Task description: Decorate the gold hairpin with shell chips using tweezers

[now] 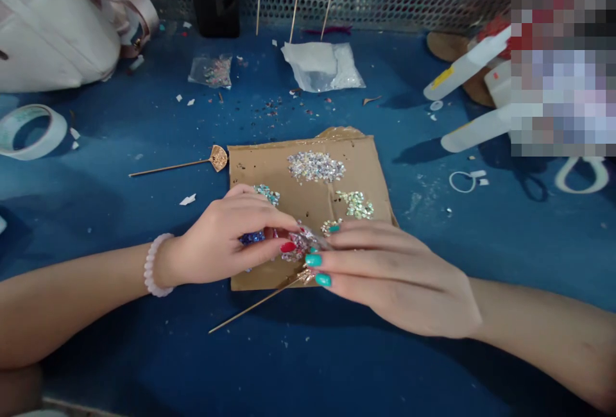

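Note:
My left hand (240, 228), with a bead bracelet at the wrist, pinches the edge of a small see-through plastic bag (315, 237) between thumb and forefinger. From the other side, the fingertips of my right hand (399, 269) meet at the same bag, partly hiding it. Pinkish rhinestones (293, 247) show beneath the left fingertips. Both hands are over a cardboard sheet (269, 279) bearing piles of silvery rhinestones (316, 167), pale yellow-green rhinestones (357, 204) and teal rhinestones (267, 195). A thin gold stick (255, 306) lies in front, its ornamented end by my right fingertips.
Another gold stick with a fan-shaped head (218, 158) lies left of the cardboard. Behind are a bag of small pieces (212, 72) and a white packet (325, 67). A tape roll (33, 131) and white handbag (52, 25) are left; white glue-gun-like tools (476, 128) are right.

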The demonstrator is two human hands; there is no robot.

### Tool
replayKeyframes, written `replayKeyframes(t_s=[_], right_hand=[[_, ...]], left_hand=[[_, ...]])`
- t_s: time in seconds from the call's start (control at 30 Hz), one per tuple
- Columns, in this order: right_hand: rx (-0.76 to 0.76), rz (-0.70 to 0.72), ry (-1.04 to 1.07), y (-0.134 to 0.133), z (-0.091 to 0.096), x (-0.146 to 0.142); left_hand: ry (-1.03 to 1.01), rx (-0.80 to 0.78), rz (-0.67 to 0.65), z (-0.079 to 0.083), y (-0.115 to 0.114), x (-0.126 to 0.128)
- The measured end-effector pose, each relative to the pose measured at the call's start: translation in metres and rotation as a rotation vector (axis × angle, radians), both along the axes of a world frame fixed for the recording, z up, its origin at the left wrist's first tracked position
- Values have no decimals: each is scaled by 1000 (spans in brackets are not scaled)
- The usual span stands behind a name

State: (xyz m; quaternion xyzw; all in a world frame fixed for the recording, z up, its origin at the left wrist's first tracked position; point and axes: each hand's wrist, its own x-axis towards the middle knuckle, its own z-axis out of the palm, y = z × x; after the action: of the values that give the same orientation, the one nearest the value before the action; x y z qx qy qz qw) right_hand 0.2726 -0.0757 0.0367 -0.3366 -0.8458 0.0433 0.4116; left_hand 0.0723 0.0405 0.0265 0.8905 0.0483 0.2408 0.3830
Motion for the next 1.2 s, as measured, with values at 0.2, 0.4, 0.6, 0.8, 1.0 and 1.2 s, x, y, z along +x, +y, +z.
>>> replayKeyframes(t_s=[0.2,0.4,0.6,0.8,1.0,1.2], right_hand=[[131,-32,-61,-6,-11,-9],[178,-28,-102,-8,-18,-10],[147,-35,-98,-9,-19,-10],[168,-18,-118,-10,-18,-9],[194,-16,-133,-12,-10,-9],[182,-44,-143,-13,-7,-11]], left_hand=[[-17,-1,-61,0,-1,0],[-51,7,-118,0,-1,0],[-56,25,-132,0,0,0],[-74,37,-141,1,-1,0],[-142,-3,-137,2,-2,0],[-189,21,-128,6,0,-1]])
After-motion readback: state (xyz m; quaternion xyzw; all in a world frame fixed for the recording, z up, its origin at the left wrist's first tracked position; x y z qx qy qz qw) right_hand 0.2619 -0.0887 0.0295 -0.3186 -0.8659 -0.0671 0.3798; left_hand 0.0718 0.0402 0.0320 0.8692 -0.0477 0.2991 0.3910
